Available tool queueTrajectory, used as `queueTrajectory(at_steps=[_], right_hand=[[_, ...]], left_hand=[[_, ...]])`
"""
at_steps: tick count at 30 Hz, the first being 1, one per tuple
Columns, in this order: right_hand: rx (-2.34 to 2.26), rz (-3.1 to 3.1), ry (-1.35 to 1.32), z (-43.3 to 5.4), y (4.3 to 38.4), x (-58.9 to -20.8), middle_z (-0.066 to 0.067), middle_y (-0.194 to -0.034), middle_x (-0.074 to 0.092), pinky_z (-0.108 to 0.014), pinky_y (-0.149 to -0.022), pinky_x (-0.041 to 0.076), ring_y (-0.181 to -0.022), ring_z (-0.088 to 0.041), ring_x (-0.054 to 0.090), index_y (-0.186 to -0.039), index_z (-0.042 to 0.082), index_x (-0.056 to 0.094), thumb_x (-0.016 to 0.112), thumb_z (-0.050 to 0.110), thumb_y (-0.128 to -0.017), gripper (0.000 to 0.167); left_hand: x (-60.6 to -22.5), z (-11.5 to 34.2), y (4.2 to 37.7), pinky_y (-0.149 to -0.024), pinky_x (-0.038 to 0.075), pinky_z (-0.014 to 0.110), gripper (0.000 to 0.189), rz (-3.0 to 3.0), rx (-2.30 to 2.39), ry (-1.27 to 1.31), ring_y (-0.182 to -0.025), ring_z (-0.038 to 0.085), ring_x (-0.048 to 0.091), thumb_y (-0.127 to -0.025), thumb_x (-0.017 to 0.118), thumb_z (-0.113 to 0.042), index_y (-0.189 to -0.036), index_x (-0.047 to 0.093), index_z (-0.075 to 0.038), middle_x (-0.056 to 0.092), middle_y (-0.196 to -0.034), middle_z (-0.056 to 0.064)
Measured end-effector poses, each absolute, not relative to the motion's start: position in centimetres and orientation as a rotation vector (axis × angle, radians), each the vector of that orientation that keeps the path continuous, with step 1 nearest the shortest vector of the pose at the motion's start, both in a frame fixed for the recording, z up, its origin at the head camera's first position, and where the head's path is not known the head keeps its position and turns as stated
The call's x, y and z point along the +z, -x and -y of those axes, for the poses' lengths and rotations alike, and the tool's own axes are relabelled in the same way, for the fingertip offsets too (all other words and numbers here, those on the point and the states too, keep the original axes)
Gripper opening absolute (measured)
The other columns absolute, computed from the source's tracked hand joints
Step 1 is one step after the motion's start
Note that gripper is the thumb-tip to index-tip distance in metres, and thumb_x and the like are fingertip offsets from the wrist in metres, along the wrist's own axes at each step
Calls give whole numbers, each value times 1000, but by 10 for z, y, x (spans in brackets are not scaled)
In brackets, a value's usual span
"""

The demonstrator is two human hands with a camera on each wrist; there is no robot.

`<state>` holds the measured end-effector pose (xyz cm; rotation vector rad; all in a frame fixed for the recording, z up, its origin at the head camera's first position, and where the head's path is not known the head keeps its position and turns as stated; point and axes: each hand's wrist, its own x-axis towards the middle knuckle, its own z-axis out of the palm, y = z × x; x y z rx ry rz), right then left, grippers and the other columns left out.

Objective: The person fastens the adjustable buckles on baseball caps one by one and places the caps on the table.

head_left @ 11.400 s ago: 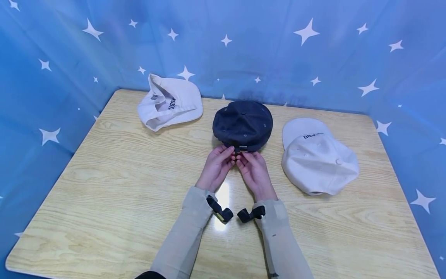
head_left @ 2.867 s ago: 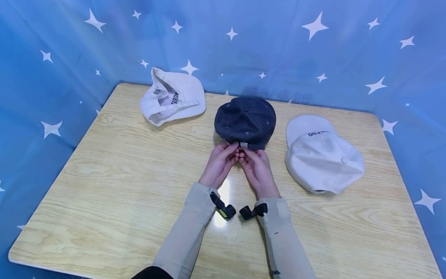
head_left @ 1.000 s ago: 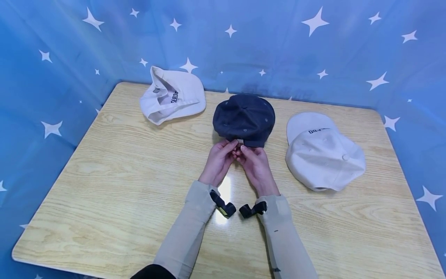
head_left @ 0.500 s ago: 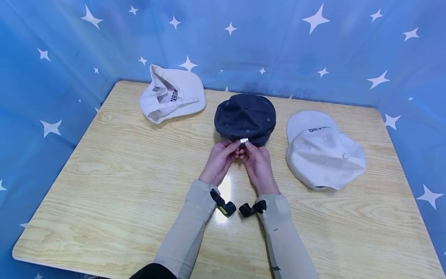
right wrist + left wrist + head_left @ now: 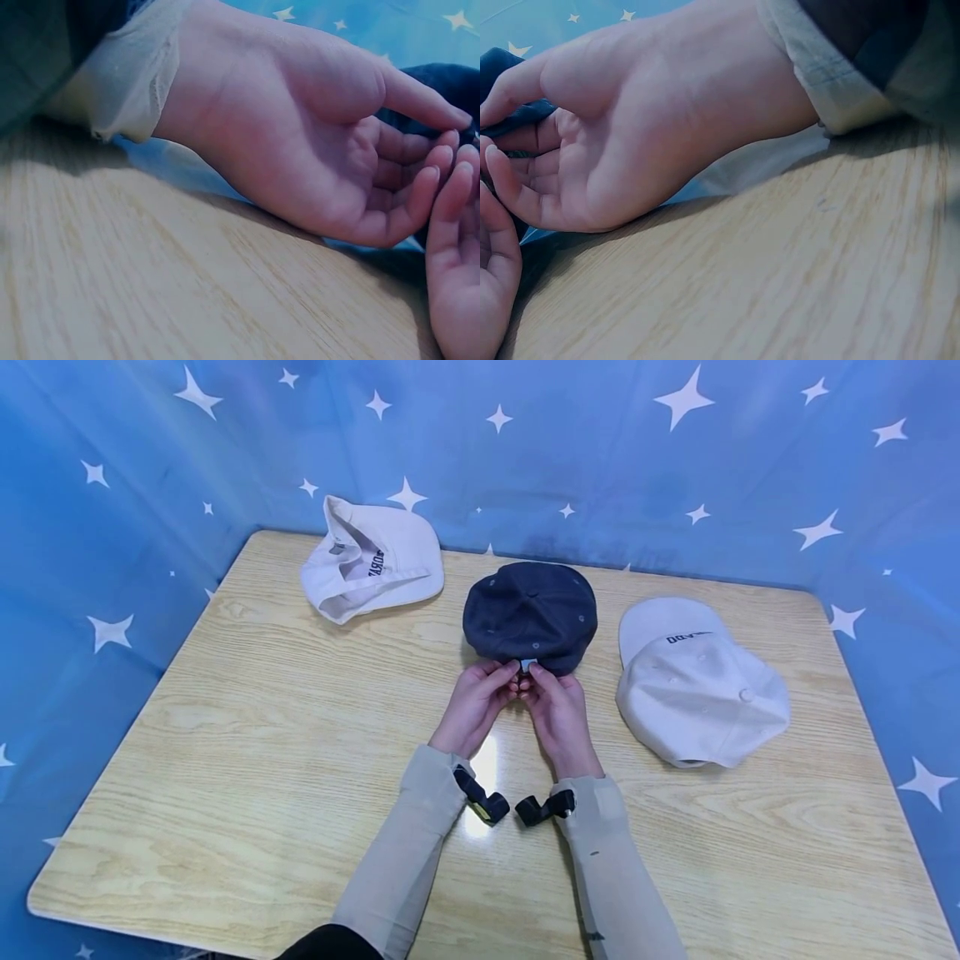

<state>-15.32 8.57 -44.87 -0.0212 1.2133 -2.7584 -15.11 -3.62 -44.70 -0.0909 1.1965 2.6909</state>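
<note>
A dark navy cap [image 5: 531,610] sits crown up at the back middle of the table, its back strap toward me. A small shiny metal buckle [image 5: 528,665] shows on the strap between my two thumbs. My left hand [image 5: 478,706] pinches the strap left of the buckle, thumb on top and fingers curled beneath. On the other side my right hand [image 5: 555,714] pinches the strap the same way. In the right wrist view the fingertips [image 5: 442,157] of both hands meet under the cap's edge. The strap's underside is hidden by the fingers.
At the back left a white cap [image 5: 405,543] lies tipped, its inside and strap showing. Another white cap [image 5: 693,693] lies on the right with its brim pointing back. The wooden table [image 5: 247,760] ends at a blue star-patterned curtain [image 5: 450,435].
The buckle has shifted slightly between the thumbs, and my right thumb has moved up beside it. Both hands stay on the navy cap's strap; the white caps keep their places.
</note>
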Motion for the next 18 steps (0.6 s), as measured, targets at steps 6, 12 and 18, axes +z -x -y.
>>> queueTrajectory(at_steps=[6,12,18], right_hand=[[-2747,-1226,-22,-85,153,-448,-5,-71,60,-21,-57,47,-61,-13,56,-81,5,62,61,10,-84,6],[-2745,-1231,-27,-85,153,-448,-5,-70,60,-21,-58,46,-61,-13,55,-81,5,62,62,10,-84,6],[-2839,-1073,-48,-86,153,-448,-7,-77,60,-25,-64,47,-69,-16,57,-90,5,57,60,7,-84,6]], left_hand=[[-448,36,151,-62,45,20,9,-1188,2687,99,-65,11,53,-85,59,-9,-78,60,-3,57,-72,5],[-448,36,152,-62,46,20,8,-1182,2692,87,-66,12,55,-85,59,-9,-81,59,-2,57,-74,7],[-448,37,151,-65,45,22,10,-1136,2729,90,-73,13,55,-85,60,-12,-92,54,-7,57,-83,5]])
